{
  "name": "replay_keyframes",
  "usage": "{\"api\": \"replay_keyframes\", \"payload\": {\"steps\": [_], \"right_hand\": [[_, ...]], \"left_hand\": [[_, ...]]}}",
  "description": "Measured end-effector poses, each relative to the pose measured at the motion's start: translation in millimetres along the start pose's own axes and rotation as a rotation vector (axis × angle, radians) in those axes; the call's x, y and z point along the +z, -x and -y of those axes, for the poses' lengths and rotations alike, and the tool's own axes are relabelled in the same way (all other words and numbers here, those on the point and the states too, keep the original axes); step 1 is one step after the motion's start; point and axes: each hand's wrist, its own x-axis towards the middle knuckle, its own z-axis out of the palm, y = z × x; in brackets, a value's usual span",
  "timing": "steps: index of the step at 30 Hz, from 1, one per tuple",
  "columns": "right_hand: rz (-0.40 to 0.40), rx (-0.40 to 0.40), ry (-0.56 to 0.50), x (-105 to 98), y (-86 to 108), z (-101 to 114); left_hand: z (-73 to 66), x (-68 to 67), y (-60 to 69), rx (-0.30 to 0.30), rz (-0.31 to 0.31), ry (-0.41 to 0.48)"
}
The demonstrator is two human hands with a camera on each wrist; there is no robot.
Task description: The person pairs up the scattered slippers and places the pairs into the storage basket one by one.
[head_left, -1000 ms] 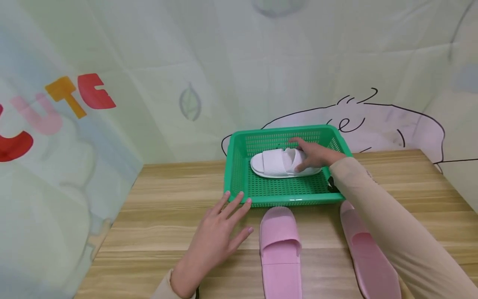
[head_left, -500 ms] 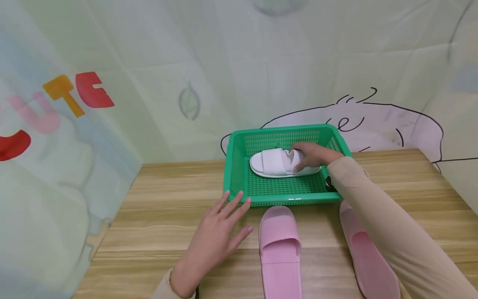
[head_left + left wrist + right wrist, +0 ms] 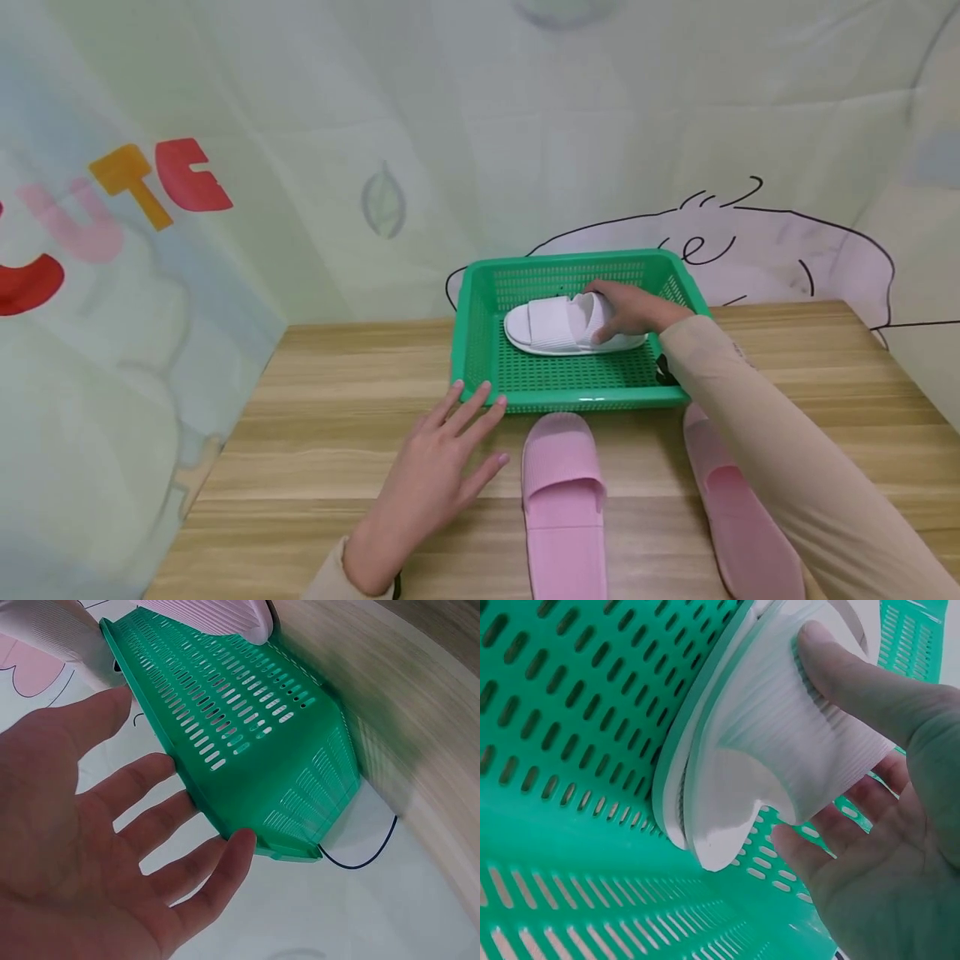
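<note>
White slippers (image 3: 551,323) lie stacked inside the green basket (image 3: 585,400). My right hand (image 3: 637,310) grips the upper one by its strap, thumb on one side and fingers on the other; in the right wrist view the white slipper (image 3: 780,727) rests against a second one beneath it, and the right hand (image 3: 900,750) is around its strap. My left hand (image 3: 431,471) is spread, its fingertips at the basket's near left rim. The left wrist view has the left hand (image 3: 112,832) with its fingertips touching the rim of the green basket (image 3: 247,780).
Two pink slippers are in front of the basket on the wooden table (image 3: 322,467): one pink slipper (image 3: 564,533) near the middle, another pink slipper (image 3: 750,533) at the right, partly under my right sleeve (image 3: 795,442). A printed curtain (image 3: 450,125) stands behind the table.
My right hand's fingers have closed in around the strap of the white slipper. My left hand has stayed at the basket's rim.
</note>
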Motion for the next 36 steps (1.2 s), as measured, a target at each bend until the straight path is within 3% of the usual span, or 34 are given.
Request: {"api": "replay_keyframes", "payload": {"steps": [10, 17, 26, 36], "right_hand": [[0.013, 0.023, -0.005, 2, 8.0, 0], [0.019, 0.064, 0.078, 4, 11.1, 2], [0.005, -0.03, 0.087, -11, 15.5, 4], [-0.132, -0.155, 0.06, -42, 42.6, 23]], "left_hand": [[-1.6, 0.8, -1.1, 0.005, 0.014, -0.013], [-1.8, 1.0, -0.9, 0.009, 0.022, -0.016], [-1.1, 1.0, -1.4, 0.023, -0.01, -0.019], [-0.9, 0.8, -1.6, 0.021, -0.012, -0.019]]}}
